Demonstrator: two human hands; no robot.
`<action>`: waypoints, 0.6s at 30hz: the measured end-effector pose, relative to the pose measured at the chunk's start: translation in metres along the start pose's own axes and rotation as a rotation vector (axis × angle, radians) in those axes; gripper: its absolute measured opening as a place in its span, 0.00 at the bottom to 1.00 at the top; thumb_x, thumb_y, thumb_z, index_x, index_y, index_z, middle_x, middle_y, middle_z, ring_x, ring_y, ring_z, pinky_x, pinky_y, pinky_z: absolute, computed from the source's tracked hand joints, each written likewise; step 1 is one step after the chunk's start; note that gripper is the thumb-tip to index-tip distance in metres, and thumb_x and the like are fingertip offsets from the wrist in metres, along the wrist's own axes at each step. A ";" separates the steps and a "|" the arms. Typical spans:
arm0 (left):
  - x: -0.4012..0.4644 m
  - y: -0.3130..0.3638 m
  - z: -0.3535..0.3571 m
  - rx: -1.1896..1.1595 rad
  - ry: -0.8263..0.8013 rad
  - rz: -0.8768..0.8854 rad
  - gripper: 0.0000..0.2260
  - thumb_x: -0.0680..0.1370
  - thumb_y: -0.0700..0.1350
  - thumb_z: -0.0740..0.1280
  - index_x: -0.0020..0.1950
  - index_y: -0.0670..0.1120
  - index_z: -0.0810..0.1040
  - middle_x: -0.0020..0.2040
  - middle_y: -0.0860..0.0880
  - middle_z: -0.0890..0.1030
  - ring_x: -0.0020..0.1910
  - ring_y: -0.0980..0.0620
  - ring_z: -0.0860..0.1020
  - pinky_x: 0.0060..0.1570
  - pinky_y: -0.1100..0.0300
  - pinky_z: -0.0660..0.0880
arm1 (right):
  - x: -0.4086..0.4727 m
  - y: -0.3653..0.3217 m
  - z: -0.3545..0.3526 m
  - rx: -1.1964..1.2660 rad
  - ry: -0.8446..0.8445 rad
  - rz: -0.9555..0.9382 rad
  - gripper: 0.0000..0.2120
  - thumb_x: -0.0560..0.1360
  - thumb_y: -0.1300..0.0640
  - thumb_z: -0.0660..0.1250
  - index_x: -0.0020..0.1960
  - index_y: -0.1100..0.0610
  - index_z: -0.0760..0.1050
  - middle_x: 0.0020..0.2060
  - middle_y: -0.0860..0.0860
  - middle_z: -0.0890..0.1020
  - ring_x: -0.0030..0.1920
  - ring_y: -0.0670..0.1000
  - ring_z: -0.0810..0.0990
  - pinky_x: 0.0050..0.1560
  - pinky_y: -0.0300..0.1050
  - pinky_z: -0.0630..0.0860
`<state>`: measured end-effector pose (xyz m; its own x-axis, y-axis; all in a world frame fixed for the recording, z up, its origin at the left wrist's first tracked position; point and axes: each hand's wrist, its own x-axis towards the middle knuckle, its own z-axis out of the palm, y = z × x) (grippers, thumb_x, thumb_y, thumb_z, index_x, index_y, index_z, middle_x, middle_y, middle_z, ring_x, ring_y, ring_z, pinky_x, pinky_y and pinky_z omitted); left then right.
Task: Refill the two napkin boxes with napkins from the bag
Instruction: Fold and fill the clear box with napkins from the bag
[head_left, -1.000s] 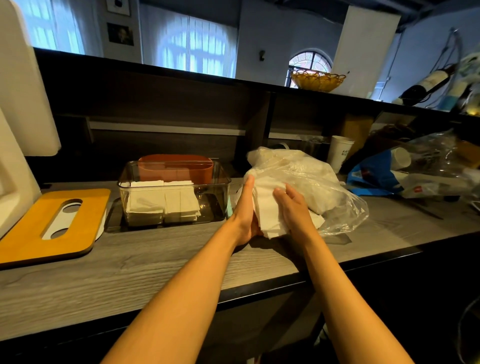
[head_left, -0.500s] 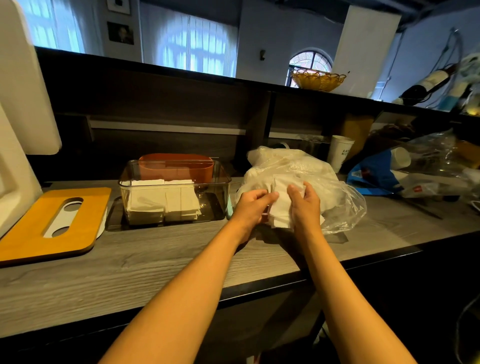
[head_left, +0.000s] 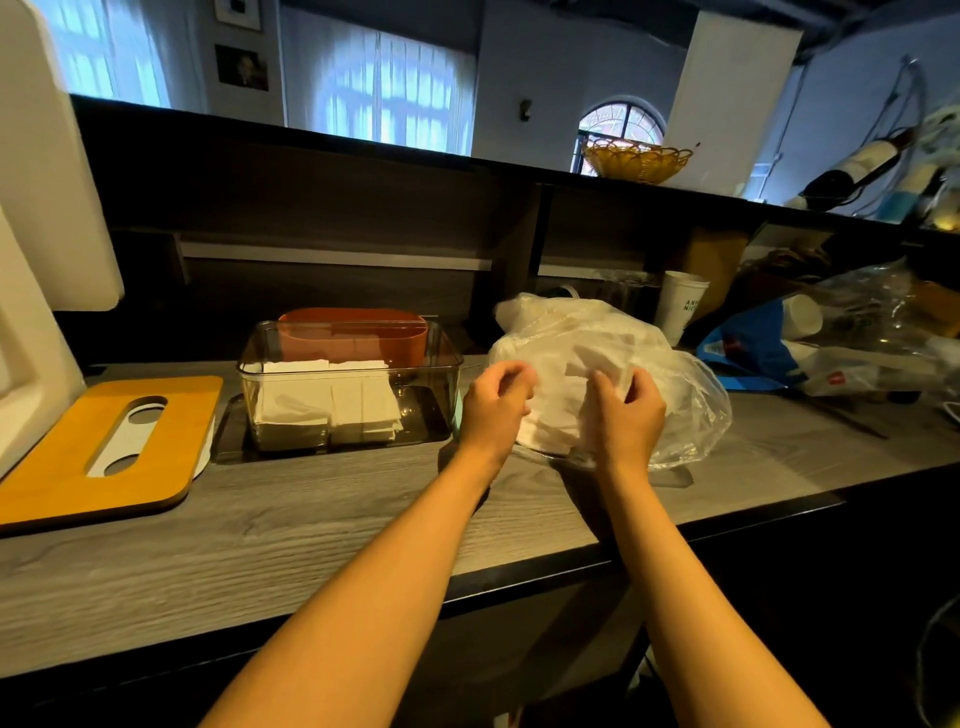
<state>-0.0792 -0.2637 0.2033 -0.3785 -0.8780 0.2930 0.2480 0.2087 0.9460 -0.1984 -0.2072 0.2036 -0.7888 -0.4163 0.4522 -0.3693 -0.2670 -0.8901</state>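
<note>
White napkins (head_left: 550, 415) sit in clear plastic bag (head_left: 691, 395), mid worktop (head_left: 322, 525), just right of clear box (head_left: 350, 384). Both hands at bag mouth: left hand (head_left: 493, 405) curled, whether pinching napkin edge or film cannot tell; right hand (head_left: 626, 415) grips stack through opening. Clear box lies left of hands, long axis along worktop's back edge, left hand nearer; orange box (head_left: 353, 335) behind it. Versus half second ago: hands spread wider apart, stack sits lower in bag.

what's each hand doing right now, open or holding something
Left hand: fingers curled at the napkin stack; actual grip cannot be told.
Right hand: grips the napkin stack at the plastic bag.
</note>
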 end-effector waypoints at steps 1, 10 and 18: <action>-0.001 0.002 0.001 -0.061 -0.007 -0.023 0.10 0.83 0.47 0.62 0.54 0.44 0.80 0.49 0.47 0.81 0.51 0.49 0.80 0.51 0.53 0.77 | -0.002 -0.002 -0.001 -0.064 -0.005 -0.080 0.02 0.77 0.59 0.69 0.49 0.55 0.77 0.40 0.44 0.79 0.41 0.42 0.77 0.45 0.42 0.77; -0.001 -0.003 0.001 -0.373 -0.068 -0.336 0.16 0.82 0.52 0.62 0.68 0.48 0.73 0.58 0.43 0.82 0.54 0.44 0.83 0.51 0.49 0.81 | -0.012 -0.009 0.012 0.113 -0.433 -0.029 0.15 0.83 0.59 0.58 0.68 0.60 0.71 0.51 0.54 0.82 0.42 0.48 0.82 0.42 0.38 0.79; 0.001 -0.004 0.001 -0.311 -0.026 -0.310 0.13 0.80 0.39 0.66 0.65 0.46 0.75 0.53 0.46 0.83 0.52 0.46 0.83 0.51 0.47 0.81 | -0.005 -0.002 0.011 -0.110 -0.271 -0.082 0.18 0.77 0.56 0.69 0.66 0.55 0.73 0.55 0.48 0.78 0.52 0.46 0.77 0.49 0.37 0.77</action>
<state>-0.0820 -0.2650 0.1998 -0.4983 -0.8670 0.0089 0.3748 -0.2062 0.9039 -0.1887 -0.2138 0.2041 -0.5995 -0.6180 0.5086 -0.4895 -0.2197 -0.8439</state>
